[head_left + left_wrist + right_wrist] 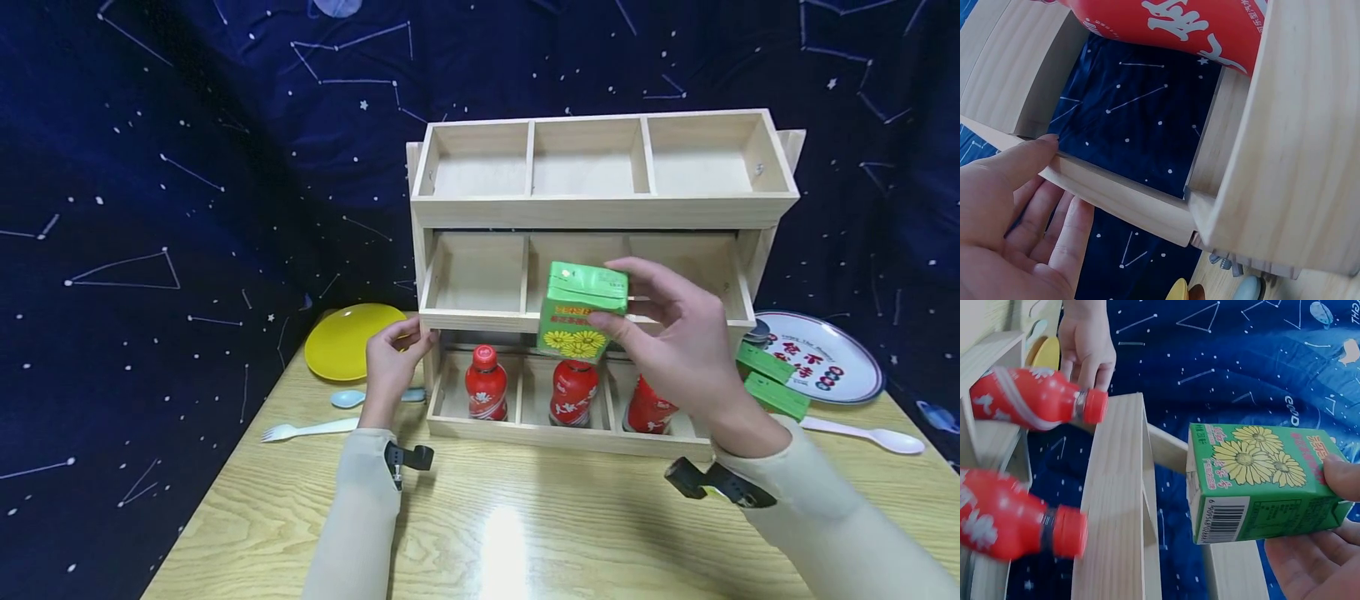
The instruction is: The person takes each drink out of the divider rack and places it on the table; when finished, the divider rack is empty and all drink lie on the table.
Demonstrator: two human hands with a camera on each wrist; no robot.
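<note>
A green drink carton (583,312) with yellow flowers is pinched between thumb and fingers of my right hand (678,342), in front of the middle tier of a wooden three-tier rack (600,212). The right wrist view shows the carton (1266,481) held at one end, apart from the rack. My left hand (396,358) grips the rack's left side post; in the left wrist view its thumb and fingers lie around the wooden post (1122,194). Red bottles stand in the bottom tier: left (486,385), middle (573,396) and right (648,407), the last partly hidden by my right hand.
Left of the rack lie a yellow plate (352,337), a blue spoon (347,399) and a white fork (307,429). On the right are a white printed plate (832,358), green cartons (776,393) and a pale spoon (873,435). A dark starry cloth (225,208) hangs behind.
</note>
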